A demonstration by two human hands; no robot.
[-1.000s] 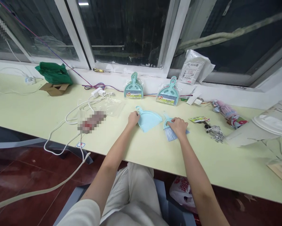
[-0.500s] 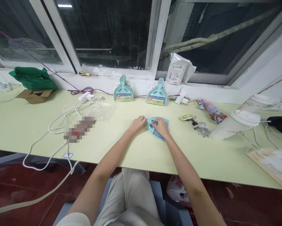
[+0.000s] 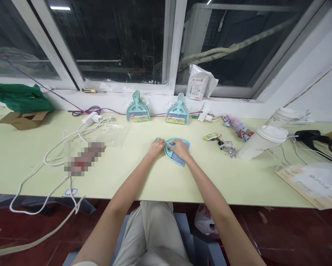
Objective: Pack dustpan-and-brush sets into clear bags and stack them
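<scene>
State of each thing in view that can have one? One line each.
Brush: laid over the dustpan, in the right hand
Dustpan: flat on the table, mostly covered
Left hand: at the handle end
Brush packs: upright, wrapped
Front cup: lid on
Back cup: lid on
Box: open
Cord: bundled
Screwdriver: lying on ledge

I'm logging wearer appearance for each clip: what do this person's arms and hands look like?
The left hand and right hand are ungloved, with no watch or bracelet showing. The left arm has a short whitish sleeve, only its edge in view; no sleeve shows on the right arm. Rings are too small to tell.
</scene>
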